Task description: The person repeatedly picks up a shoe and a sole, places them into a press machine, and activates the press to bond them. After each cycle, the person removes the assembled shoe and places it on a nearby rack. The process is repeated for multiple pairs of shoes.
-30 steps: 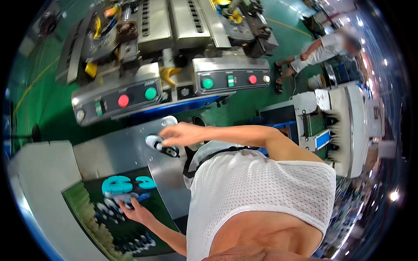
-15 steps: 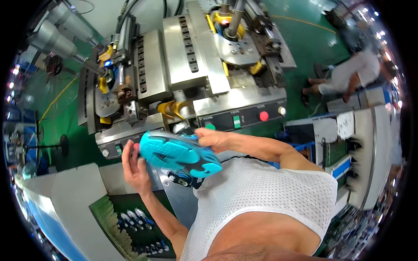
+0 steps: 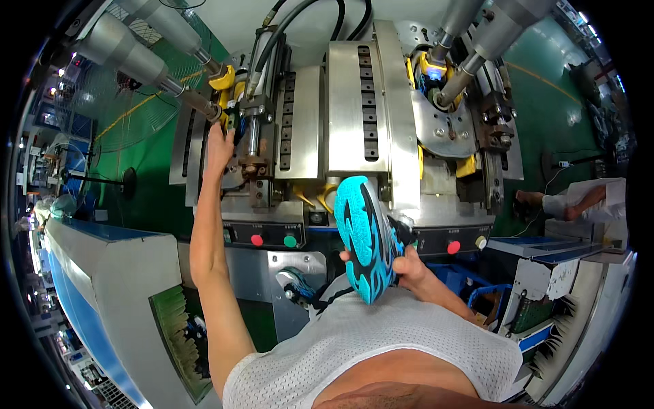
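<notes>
My right hand (image 3: 407,268) grips a shoe (image 3: 364,235) in front of my chest. Its turquoise and black sole faces up, with the sole's long axis running away from me. Stretched far forward, my left hand (image 3: 219,143) is at the left station of the press machine (image 3: 262,153), beside a yellow pad (image 3: 222,79) and under a slanted metal cylinder (image 3: 194,102). The fingers close round a dark, bluish piece there, mostly hidden. A second shoe (image 3: 294,283), blue and black, lies low against a metal plate close to my body.
Red (image 3: 454,247) and green buttons (image 3: 289,241) line the machine's front panels. The right station (image 3: 443,126) has its own slanted cylinders. Grey cabinets with brush-edged openings (image 3: 178,334) flank me. At the far right is another person (image 3: 586,201); a stand fan (image 3: 129,180) is at the left.
My left hand has left the shoe's side and reached forward to the left station. The right hand has turned the shoe from crosswise to nearly lengthwise. The view has swung round.
</notes>
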### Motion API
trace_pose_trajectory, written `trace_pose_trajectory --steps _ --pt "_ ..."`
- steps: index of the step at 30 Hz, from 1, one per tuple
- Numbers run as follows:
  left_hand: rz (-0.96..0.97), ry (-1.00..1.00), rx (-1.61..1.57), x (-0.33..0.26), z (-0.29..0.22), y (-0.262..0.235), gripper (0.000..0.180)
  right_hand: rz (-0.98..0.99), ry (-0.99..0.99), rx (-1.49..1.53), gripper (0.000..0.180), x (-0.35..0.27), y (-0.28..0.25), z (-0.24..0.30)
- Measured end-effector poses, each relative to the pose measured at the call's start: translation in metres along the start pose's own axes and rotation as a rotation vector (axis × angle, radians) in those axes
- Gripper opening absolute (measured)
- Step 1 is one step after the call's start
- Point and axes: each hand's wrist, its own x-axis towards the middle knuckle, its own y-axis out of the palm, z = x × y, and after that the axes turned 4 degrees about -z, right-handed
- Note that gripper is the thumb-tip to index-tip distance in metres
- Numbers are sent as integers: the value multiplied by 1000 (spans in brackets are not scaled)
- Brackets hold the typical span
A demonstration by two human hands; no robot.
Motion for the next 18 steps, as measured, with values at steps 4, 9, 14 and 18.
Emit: trace_pose_trajectory --steps 4,9,14,18 --pt "-48 -103 -22 37 26 66 61 -194 -3 32 91 -8 4 -11" --pt "23 -134 -61 62 64 79 57 -469 31 -221 87 -7 -1 -29" --pt "9 -219 -77 64 8 -7 52 -473 30 -205 68 40 26 -25" --pt "-173 -227 -320 -24 -32 -100 58 -397 12 -307 54 108 43 -37"
